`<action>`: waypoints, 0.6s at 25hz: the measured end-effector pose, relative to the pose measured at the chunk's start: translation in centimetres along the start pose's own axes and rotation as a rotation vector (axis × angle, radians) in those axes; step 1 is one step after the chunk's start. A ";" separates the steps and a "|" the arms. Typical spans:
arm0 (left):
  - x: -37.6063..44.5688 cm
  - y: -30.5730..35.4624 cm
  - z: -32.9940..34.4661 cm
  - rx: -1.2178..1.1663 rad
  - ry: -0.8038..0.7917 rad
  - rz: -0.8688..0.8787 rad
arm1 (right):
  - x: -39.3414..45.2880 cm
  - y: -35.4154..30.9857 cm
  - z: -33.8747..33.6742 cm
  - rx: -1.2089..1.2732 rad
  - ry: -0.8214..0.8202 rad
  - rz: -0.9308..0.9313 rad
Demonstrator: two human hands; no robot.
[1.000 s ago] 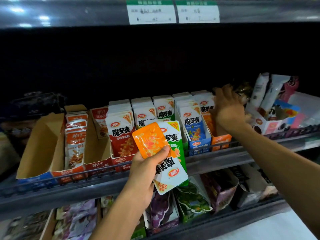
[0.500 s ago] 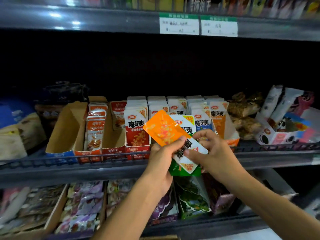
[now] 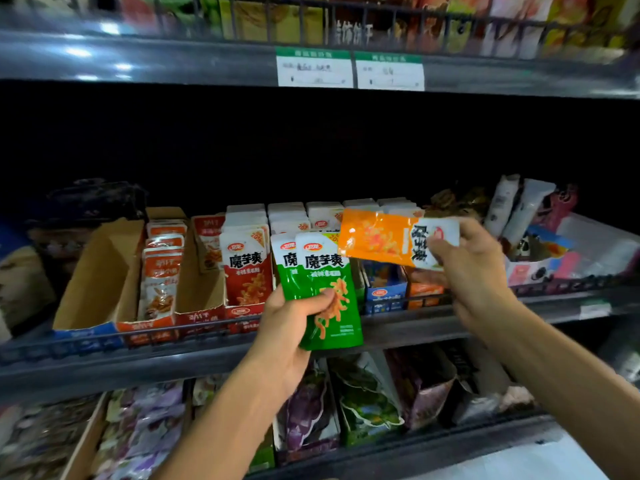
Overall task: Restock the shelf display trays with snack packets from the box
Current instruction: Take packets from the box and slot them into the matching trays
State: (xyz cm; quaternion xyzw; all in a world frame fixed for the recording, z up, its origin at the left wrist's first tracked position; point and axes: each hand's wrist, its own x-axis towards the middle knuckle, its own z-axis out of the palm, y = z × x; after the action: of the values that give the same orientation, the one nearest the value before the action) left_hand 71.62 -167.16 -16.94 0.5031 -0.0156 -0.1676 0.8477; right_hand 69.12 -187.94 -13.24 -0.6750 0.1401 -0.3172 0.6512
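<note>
A dim store shelf (image 3: 415, 327) with a wire front rail carried a row of cardboard display trays. The right hand (image 3: 474, 271) pinched the white end of an orange packet (image 3: 377, 239) between thumb and curled fingers (image 3: 446, 245), holding it sideways in the air just above the orange tray (image 3: 424, 292) at the right end of the row. The left hand (image 3: 287, 327) gripped two green packets (image 3: 329, 289) upright, thumb across the front one, in front of the rail. To do the step well, the orange packet probably ought to be turned upright, label forward, and slid in among packets of its own colour. A red tray (image 3: 246, 271) stood full; two brown trays (image 3: 100, 278) at left looked nearly bare. The supply box was out of view. Shelf labels (image 3: 349, 69) above were too blurred to read, and the goods at far right were indistinct.
</note>
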 end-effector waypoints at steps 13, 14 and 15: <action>2.1 -1.8 -0.4 0.037 0.002 -0.049 | 13.7 -1.0 -0.7 -0.841 -0.101 -0.497; 2.0 -1.7 -0.7 0.043 -0.001 -0.045 | 14.3 -0.6 -0.5 -0.863 -0.057 -0.497; 1.9 -1.6 -1.0 0.048 -0.002 -0.043 | 14.5 -0.7 -0.5 -0.862 -0.006 -0.502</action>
State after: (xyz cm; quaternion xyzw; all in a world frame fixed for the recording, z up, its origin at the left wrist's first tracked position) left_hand 73.17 -167.62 -19.07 0.5233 -0.0099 -0.1858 0.8316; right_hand 79.67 -197.00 -8.98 -0.8967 0.0896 -0.3755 0.2167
